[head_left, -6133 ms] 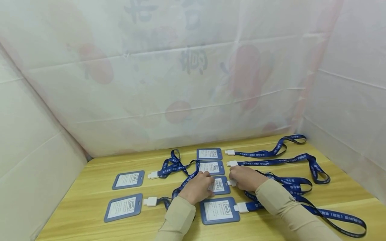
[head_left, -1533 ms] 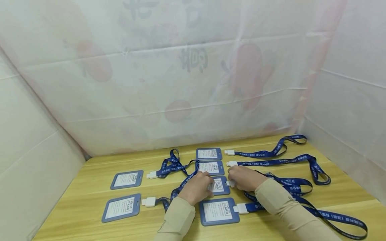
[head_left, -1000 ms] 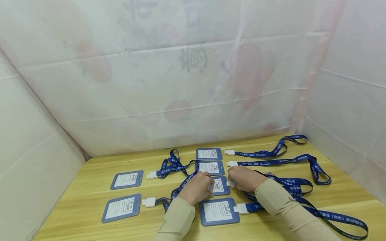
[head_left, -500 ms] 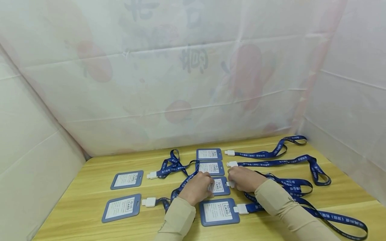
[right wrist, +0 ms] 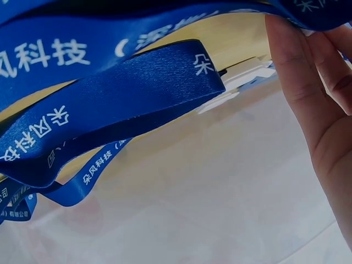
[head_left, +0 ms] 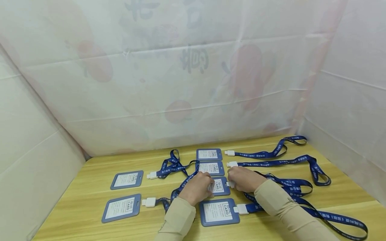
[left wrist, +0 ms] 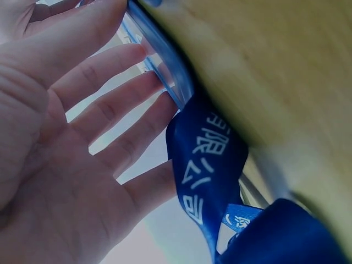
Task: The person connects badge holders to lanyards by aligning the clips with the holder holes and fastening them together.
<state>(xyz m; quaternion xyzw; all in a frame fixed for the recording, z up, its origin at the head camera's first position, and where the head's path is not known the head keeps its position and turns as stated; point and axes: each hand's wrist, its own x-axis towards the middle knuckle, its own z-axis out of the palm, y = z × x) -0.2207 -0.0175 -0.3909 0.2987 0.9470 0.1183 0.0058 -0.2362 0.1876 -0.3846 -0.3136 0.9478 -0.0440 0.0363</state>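
In the head view my left hand (head_left: 196,187) holds a blue-framed ID badge holder (head_left: 221,186) on the table, covering its left part. The left wrist view shows my left hand (left wrist: 71,148) with thumb and fingers at the edges of the badge holder (left wrist: 175,63); a blue lanyard strap (left wrist: 206,159) passes by the fingertips. My right hand (head_left: 245,178) pinches the white clip (head_left: 230,184) at the holder's slotted end; fingertips hide most of it. Its blue lanyard (head_left: 294,182) trails right. In the right wrist view, straps (right wrist: 132,82) lie beside my right hand (right wrist: 313,82).
Other badge holders lie at the back (head_left: 208,154), in front (head_left: 219,212) and at left (head_left: 121,207). Blue lanyards with white clips lie beside them, one clip at left (head_left: 149,202). White cloth walls (head_left: 187,83) enclose the wooden table (head_left: 81,194).
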